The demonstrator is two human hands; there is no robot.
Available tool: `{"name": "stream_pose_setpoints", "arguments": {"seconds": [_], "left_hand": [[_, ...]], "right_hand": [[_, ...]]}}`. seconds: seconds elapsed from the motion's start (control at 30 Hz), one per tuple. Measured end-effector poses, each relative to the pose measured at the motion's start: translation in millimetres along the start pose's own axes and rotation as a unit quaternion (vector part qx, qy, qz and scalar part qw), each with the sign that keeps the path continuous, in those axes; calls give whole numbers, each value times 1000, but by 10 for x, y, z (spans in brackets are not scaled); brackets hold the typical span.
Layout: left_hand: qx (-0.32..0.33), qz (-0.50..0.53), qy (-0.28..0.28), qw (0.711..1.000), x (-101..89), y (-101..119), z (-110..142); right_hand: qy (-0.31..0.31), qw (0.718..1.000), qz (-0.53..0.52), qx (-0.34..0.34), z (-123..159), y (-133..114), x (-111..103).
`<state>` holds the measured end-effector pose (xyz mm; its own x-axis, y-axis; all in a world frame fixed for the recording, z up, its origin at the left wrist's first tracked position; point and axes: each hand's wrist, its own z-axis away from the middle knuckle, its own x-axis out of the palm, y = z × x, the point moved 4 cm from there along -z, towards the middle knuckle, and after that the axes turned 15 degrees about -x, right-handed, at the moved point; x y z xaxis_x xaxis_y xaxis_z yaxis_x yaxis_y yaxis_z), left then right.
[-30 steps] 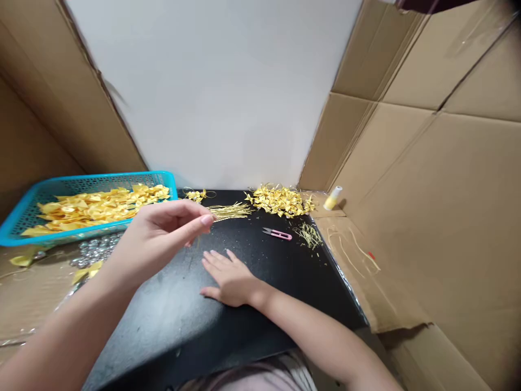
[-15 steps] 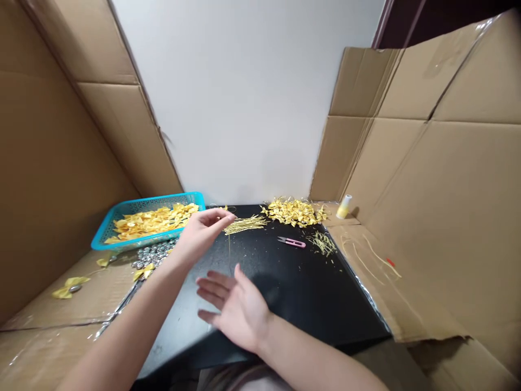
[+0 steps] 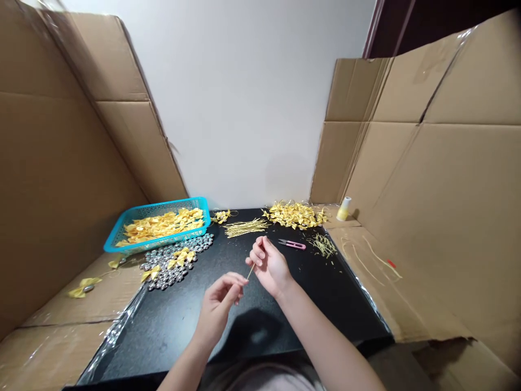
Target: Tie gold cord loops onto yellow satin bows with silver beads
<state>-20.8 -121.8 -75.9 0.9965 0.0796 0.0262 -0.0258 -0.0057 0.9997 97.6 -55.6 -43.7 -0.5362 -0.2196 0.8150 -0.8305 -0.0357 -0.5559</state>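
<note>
A short length of yellow cord runs slantwise between my two hands above the black table. My left hand pinches its lower end between thumb and fingertips. Around the upper end, the fingers of my right hand are closed. Just beyond my hands lies a bundle of yellow cords, laid roughly side by side. Pink thread snips rest to the right of my right hand.
At the left, a blue basket holds yellow bows, with silver beads in front. A heap of yellow bows lies at the back, cord scraps and a thread spool at the right. Cardboard walls flank the table.
My left hand has come down and toward me from near the cord bundle. My right hand has risen and gone from open to closed on the cord.
</note>
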Motion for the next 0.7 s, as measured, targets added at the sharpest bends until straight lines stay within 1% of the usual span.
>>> {"name": "stream_pose_setpoints", "arguments": {"seconds": [0.1,0.13,0.17,0.23,0.3,0.37,0.43,0.5,0.57,0.6,0.63,0.7], "left_hand": [[-4,-42,-28,999,83,-147,132],[-2,-54,-26,998,100,-176,172],[1,-62,-13,998,104,-196,203],[10,-54,49,997,52,-212,233],[1,-15,130,991,-77,-230,220],[-46,43,188,980,-246,-291,175],[-85,67,217,970,-409,-361,131],[-89,59,239,965,-547,-417,114],[-91,40,261,960,-643,-472,130],[-97,23,268,958,-670,-497,146],[-95,-6,265,960,-677,-507,158],[-70,-74,233,967,-639,-492,173]], "right_hand": [[-54,998,7,27,19,-59,-16],[-65,997,8,45,23,-76,-22],[-71,995,8,65,26,-91,-28],[-80,991,6,108,29,-122,-43],[-83,987,8,139,26,-157,-62],[-83,985,15,152,17,-194,-89],[-81,985,29,151,13,-225,-122],[-74,985,46,148,21,-238,-160],[-86,982,133,103,23,-262,-199],[-106,968,223,49,19,-293,-212],[-122,941,315,-17,18,-333,-216],[-135,898,408,-93,45,-382,-218]]}}
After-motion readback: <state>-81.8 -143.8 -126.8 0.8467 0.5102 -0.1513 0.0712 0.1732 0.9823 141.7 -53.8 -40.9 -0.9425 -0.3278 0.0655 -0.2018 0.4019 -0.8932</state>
